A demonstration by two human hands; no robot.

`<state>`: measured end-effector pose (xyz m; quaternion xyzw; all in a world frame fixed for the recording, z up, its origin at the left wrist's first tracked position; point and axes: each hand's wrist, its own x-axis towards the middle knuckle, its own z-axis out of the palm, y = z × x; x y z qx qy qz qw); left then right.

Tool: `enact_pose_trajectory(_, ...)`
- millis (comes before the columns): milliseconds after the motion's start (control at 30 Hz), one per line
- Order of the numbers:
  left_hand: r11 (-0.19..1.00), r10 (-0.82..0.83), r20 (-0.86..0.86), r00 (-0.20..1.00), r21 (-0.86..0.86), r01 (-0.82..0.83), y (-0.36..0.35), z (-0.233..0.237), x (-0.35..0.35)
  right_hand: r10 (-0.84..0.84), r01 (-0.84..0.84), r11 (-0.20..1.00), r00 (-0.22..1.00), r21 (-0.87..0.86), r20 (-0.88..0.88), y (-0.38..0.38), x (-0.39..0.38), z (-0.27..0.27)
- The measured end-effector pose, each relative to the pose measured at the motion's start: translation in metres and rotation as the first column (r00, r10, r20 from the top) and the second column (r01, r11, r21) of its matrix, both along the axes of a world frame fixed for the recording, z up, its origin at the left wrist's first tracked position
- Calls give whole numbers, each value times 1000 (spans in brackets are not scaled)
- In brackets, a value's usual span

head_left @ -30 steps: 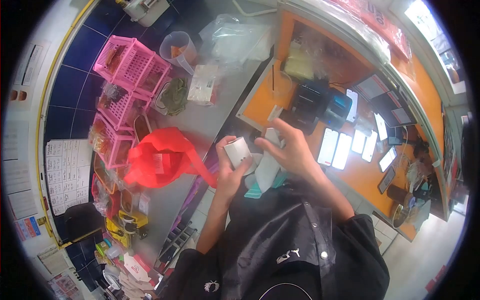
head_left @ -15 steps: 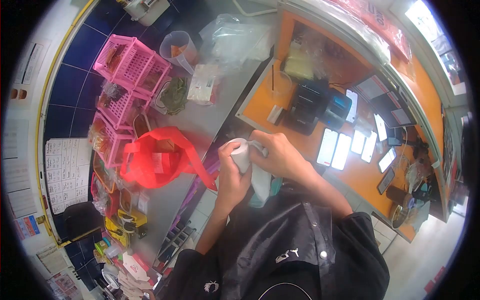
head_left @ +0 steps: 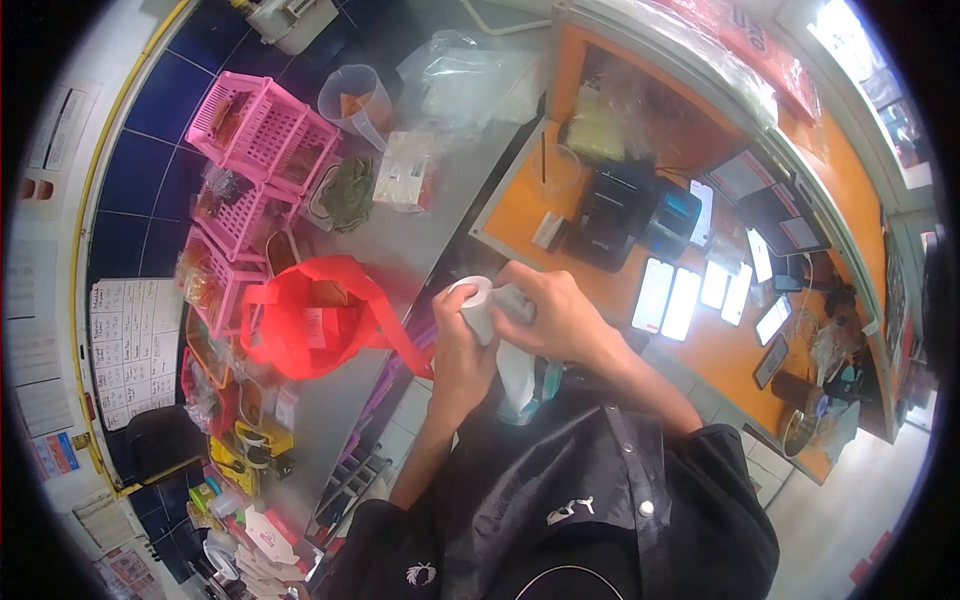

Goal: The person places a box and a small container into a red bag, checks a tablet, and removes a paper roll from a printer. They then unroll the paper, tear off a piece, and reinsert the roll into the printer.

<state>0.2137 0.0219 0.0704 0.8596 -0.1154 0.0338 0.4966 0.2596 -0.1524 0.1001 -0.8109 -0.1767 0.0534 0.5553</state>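
My left hand (head_left: pixel 463 345) is wrapped round a small white paper roll (head_left: pixel 479 318), its thumb over the top end near the core. Close against the roll, my right hand (head_left: pixel 545 312) pinches whitish paper or wrapping (head_left: pixel 513 302) at its side; the fingers partly hide it. Below the hands hangs a white strip (head_left: pixel 516 375), with a teal piece (head_left: pixel 551 380) beside it in front of the apron. To the left, an open red bag (head_left: pixel 300 345) stands on the metal counter (head_left: pixel 405 245), one handle reaching toward my left wrist.
Pink baskets (head_left: pixel 270 125), a measuring jug (head_left: pixel 357 105) and clear plastic bags (head_left: pixel 470 75) stand along the counter. At right, the orange desk (head_left: pixel 620 285) holds a black printer (head_left: pixel 610 215), several lit phones (head_left: pixel 681 303) and a dark jar (head_left: pixel 800 393).
The roll has tilted a little in my left hand. My right hand has shifted slightly, its fingers now more curled over the whitish paper or wrapping. The bag stays put.
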Motion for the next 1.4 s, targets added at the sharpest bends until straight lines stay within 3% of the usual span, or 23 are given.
enact_pose_trajectory(233, 992, -8, 54, 999, 125, 1, -2, 2, -1, 26, -28, 998, 999, -51, -29, 0, 0, -1)
enact_pose_trajectory(567, 995, 1, 60, 998, 103, -7, 1, 0, -4, 56, -50, 997, 993, 57, -103, -2, 2, -2)
enact_pose_trajectory(667, 998, -24, 63, 998, 60, 20, 1, -2, -5, 61, -62, 998, 982, 3, -179, -2, 3, -2)
enact_pose_trajectory(833, 998, -12, -8, 1000, -55, 12, 0, -1, -7, 83, -75, 995, 988, 68, -127, -5, 2, -10)
enact_pose_trajectory(1033, 1000, -6, 9, 1000, -8, 7, -1, -3, -6, 85, -82, 996, 985, 27, -147, -7, 1, 0)
enact_pose_trajectory(1133, 976, 53, -78, 996, -209, -68, 3, -27, -8, 104, -65, 987, 957, 148, -273, -5, 2, -17)
enact_pose_trajectory(1233, 847, 16, -255, 967, -510, -149, -6, -11, -10, 186, -52, 951, 882, 303, -433, -6, 2, -25)
enact_pose_trajectory(1400, 762, 40, -240, 970, -621, -185, -9, -26, -12, 305, 11, 868, 776, 496, -552, -6, 1, -35)
